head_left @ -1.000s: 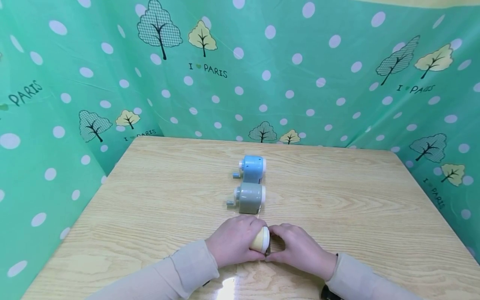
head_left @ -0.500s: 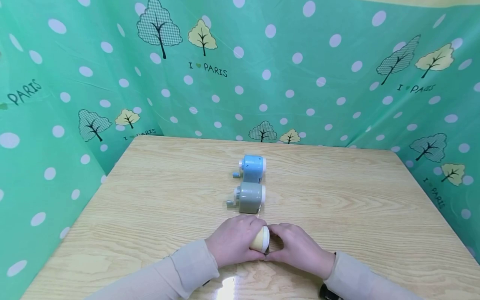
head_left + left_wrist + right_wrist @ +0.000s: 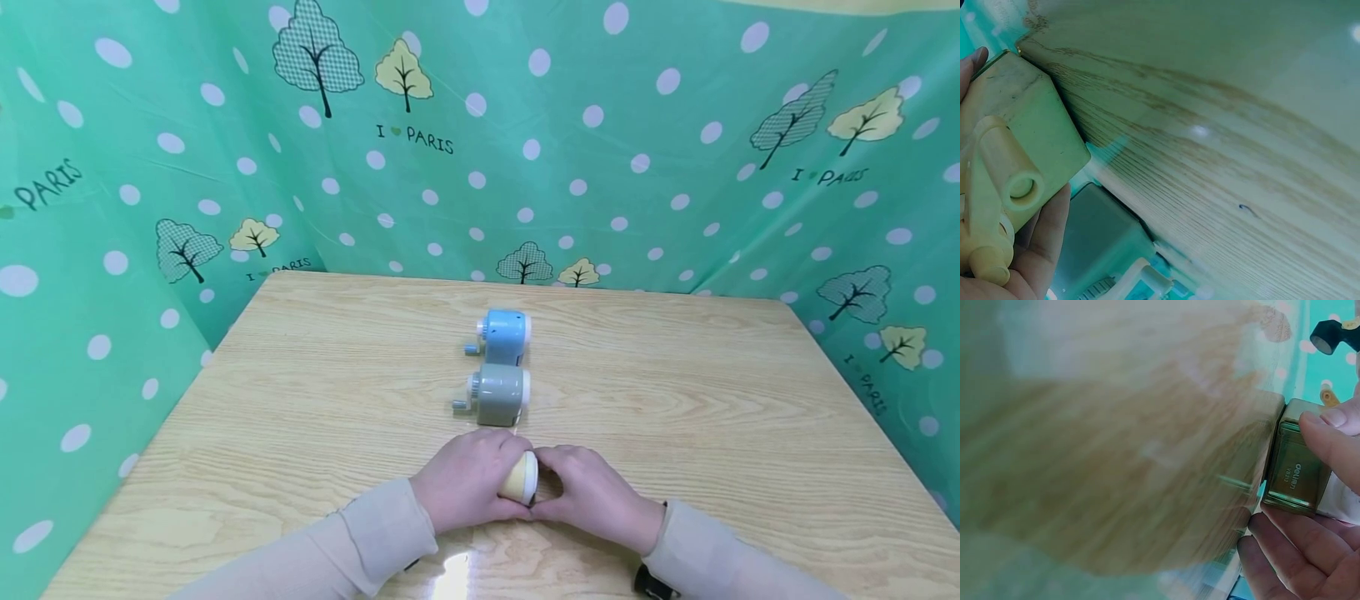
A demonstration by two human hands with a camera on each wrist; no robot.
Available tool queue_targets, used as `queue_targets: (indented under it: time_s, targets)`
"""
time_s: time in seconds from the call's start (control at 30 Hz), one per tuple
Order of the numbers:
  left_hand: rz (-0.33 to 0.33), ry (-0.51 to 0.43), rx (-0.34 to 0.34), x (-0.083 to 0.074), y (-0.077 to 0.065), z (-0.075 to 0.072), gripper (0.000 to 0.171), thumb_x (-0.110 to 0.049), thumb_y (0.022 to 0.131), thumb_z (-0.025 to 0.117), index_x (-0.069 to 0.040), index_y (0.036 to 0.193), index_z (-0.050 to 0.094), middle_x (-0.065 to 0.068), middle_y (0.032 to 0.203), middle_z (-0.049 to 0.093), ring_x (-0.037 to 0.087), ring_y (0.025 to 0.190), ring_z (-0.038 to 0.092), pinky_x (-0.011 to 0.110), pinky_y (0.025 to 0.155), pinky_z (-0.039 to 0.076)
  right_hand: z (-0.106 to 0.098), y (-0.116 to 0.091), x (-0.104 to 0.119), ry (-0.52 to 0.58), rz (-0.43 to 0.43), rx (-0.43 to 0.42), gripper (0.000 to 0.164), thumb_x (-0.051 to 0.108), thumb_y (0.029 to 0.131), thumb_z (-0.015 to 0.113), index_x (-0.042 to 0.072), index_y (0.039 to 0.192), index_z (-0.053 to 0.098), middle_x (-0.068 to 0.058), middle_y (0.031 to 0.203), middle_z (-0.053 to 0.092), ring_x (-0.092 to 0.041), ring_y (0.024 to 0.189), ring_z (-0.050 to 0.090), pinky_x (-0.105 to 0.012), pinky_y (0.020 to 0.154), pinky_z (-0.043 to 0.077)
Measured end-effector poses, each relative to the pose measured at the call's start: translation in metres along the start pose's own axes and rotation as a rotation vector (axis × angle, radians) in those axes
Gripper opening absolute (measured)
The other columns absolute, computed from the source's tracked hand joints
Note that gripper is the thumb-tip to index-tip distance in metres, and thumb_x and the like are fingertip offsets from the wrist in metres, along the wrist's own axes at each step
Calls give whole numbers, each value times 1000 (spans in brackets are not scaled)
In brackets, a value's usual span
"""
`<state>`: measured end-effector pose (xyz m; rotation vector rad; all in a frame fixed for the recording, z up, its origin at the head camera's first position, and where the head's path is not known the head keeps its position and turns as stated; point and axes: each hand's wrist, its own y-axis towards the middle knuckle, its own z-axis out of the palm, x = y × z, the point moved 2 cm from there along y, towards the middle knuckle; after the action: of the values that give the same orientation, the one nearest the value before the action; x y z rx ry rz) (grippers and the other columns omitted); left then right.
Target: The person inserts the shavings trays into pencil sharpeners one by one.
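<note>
My left hand [image 3: 476, 483] grips a yellow crank pencil sharpener [image 3: 517, 479] with a white round end, low on the table in front of me. Its body and pale crank handle [image 3: 1013, 162] fill the left side of the left wrist view. From the right, my right hand [image 3: 592, 496] curls its thumb and fingers about the sharpener's lower front. There, in the right wrist view, the thumb and fingers hold the dark see-through shavings drawer [image 3: 1300, 469], which bears small lettering. Most of the sharpener's top lies under my left hand.
Just beyond my hands stands a grey crank sharpener [image 3: 500, 396], with a blue one [image 3: 505, 337] behind it. Both cranks point left. A polka-dotted green cloth [image 3: 480, 167] hangs around the wooden table [image 3: 675, 400]. A black wrist device [image 3: 652, 583] sits below the right sleeve.
My right hand has shifted slightly left toward the sharpener, and less of the dark drawer shows between the hands. The left hand's grip and the other two sharpeners stay the same.
</note>
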<state>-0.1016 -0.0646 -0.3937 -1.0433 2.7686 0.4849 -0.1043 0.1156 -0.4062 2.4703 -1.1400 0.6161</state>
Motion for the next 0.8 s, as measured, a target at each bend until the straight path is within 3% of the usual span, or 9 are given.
queue_targets:
  time_s: [0.37, 0.8]
  targets:
    - [-14, -12, 30, 0, 1, 0, 59, -51, 74, 78, -9, 113, 64, -3, 96, 66, 11, 87, 61, 29, 81, 55, 2, 2, 0, 13, -14, -6, 45, 29, 71, 86, 2, 104, 72, -2, 93, 75, -8, 85, 65, -33, 77, 59]
    - [3, -7, 2, 1, -1, 2, 59, -51, 73, 79, -8, 111, 62, -3, 94, 64, 11, 86, 61, 29, 80, 55, 4, 4, 3, 27, -38, -23, 38, 23, 71, 86, 3, 101, 72, -1, 92, 75, -7, 83, 65, -31, 76, 59]
